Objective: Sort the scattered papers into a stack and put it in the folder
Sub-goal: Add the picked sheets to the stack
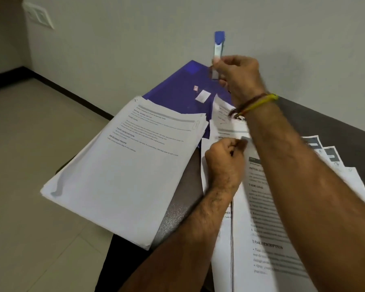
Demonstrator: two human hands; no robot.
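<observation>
The right hand lifts a blue stapler — probably to free the loose sheets — while the left hand pinches a sheet's corner beside the stack overlapping the blue folder.

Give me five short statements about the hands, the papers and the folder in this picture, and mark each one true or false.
1. The right hand holds a blue and white stapler up in the air. True.
2. The folder is red. False: it is dark blue.
3. The left hand pinches the corner of a sheet among the loose papers. True.
4. The stack of papers lies wholly inside the folder. False: it rests partly on top of it, overhanging the table's edge.
5. Both wrists are bare. False: the right wrist wears thread bands.
</observation>
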